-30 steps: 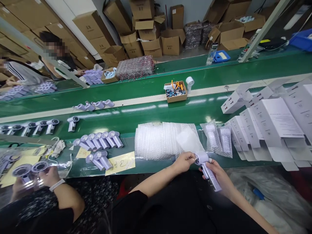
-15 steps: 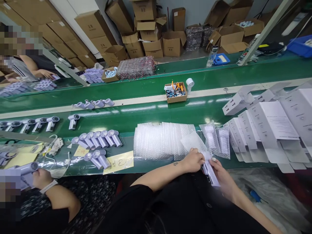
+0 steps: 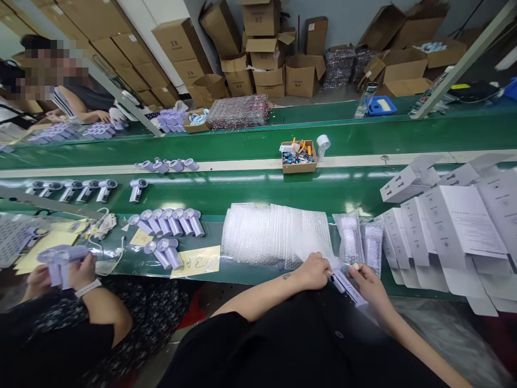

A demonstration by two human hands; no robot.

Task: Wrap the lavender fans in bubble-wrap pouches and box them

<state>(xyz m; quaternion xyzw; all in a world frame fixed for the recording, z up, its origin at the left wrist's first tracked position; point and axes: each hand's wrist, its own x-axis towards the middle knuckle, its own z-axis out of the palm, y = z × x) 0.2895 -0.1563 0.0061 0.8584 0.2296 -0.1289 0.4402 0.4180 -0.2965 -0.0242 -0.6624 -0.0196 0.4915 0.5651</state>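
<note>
At the bench's near edge, a lilac fan [image 3: 348,287] is gripped by both hands, left hand [image 3: 316,270] and right hand [image 3: 369,284], its head entering a bubble bag [image 3: 313,243]; two bagged fans [image 3: 359,238] lie done, many unbagged fans [image 3: 169,222] remain.

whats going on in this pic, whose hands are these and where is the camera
The camera sits on a person's head and looks down at their own two bare hands, so there is no machine here. The left hand holds a bubble bag and the right hand holds a lilac fan by its handle, at the bag's mouth. On the green bench lie a bag stack, two bagged fans, loose fans and flat white cartons. A small box of tools stands further back. The hands at lower left belong to a co-worker, who holds another fan.
</note>
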